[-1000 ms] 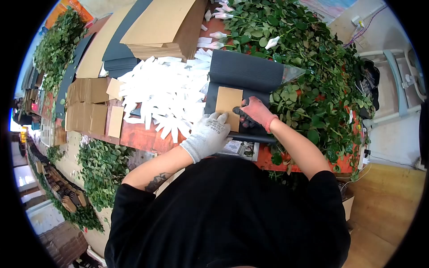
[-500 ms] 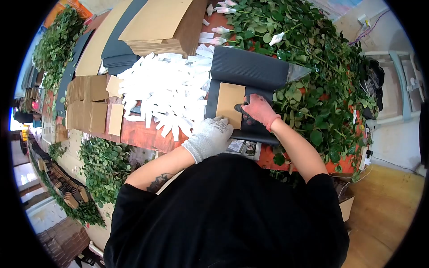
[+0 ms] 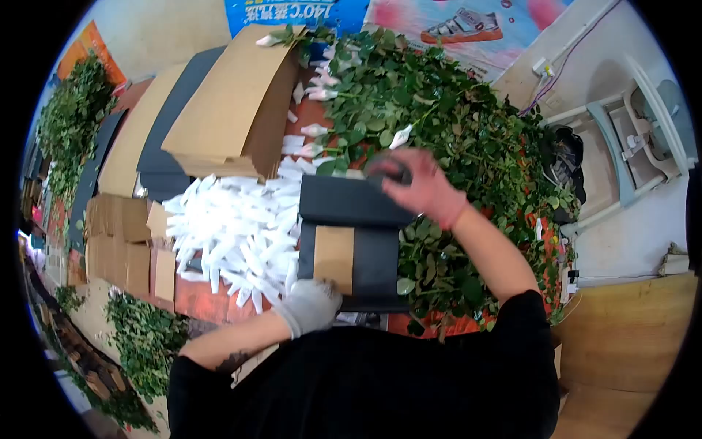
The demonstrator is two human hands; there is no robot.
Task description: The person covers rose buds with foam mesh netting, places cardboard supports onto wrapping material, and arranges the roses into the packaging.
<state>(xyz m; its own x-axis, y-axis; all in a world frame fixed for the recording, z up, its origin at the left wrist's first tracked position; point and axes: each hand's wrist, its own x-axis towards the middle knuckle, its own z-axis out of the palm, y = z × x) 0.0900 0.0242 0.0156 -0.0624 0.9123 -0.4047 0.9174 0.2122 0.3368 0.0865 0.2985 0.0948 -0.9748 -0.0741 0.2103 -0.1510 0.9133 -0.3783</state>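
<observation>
My left hand, in a pale grey glove, lies low with its fingertips on the bottom left corner of a brown cardboard piece. Its fingers look laid flat rather than wrapped round anything. Beneath the cardboard is a black sheet, its far part a ridged black stack or fold. My right hand, in a red glove with dark fingers, is raised over the far right corner of the black fold. Its fingers are smeared by motion, so I cannot make out anything in them. Leafy rose stems lie just beyond it.
White sleeves or strips lie heaped to the left. Behind them rise a stack of brown cardboard sheets and black sheets. A rose in a white wrap rests on the leaves. A folding chair stands at the right wall.
My right hand has left the cardboard piece and moved up and away, toward the roses. My left hand stays at the cardboard's near edge. The camera view has tilted up, showing more wall.
</observation>
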